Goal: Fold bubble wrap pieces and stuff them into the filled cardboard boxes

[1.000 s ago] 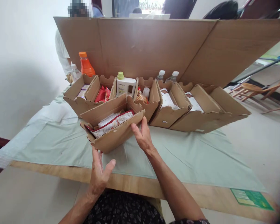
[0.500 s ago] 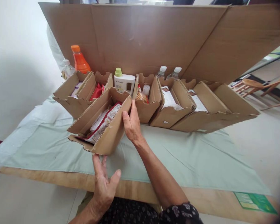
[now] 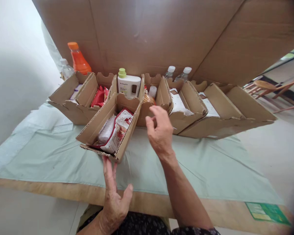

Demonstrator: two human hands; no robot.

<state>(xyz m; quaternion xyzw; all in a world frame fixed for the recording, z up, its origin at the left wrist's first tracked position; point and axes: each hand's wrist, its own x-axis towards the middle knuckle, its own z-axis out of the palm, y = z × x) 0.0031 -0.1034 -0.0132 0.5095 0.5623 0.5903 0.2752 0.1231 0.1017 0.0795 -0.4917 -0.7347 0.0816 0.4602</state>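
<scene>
A cardboard box [image 3: 99,120] with a low front juts out from the row of boxes, toward me. Inside it lie a white packet with dark red edging [image 3: 119,133] and something clear and crinkly [image 3: 106,130]. At the box's lower front edge, the stretched fingertips of my left hand [image 3: 115,195] touch it from below, thumb spread apart. My right hand [image 3: 160,130] hovers to the right of this box, in front of a neighbouring box [image 3: 147,114]. Its fingers are bent but apart, with nothing seen between them.
Behind stand a white jug with a green cap [image 3: 129,85], an orange bottle [image 3: 80,62] and clear bottles [image 3: 170,72]. A red packet [image 3: 98,97] sits in a left box. More boxes [image 3: 225,125] line the right. A tall cardboard panel [image 3: 147,39] closes off the back of the cloth-covered table [image 3: 198,163].
My right hand has let go of the box's right side and moved right. The box's front has shifted slightly right and it tilts differently, showing more of its contents. My left hand stays at its front.
</scene>
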